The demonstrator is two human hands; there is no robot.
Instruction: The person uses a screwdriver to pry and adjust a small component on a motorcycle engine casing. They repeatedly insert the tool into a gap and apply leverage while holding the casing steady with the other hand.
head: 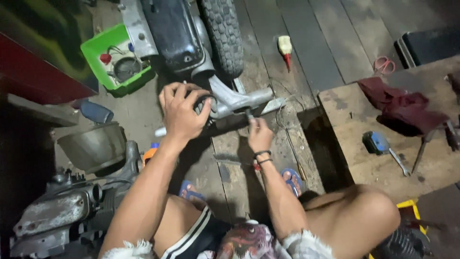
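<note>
My left hand point(182, 112) is wrapped over a dark round part at the end of a grey metal motorcycle arm point(239, 101) that lies on the plank floor. My right hand point(259, 135) grips a small tool or bolt at the underside of that arm, fingers closed around it. The knobbly rear tyre point(223, 33) and black mudguard point(172, 33) of the motorcycle stand just beyond. What sits under my left palm is hidden.
A green tray point(98, 60) of small parts is at the upper left. A metal bowl point(91, 146) and an engine block point(62, 211) lie at left. A screwdriver point(286, 49) lies on the floor. A wooden bench point(364, 158) at right carries a red rag point(402, 105) and a wrench point(400, 163).
</note>
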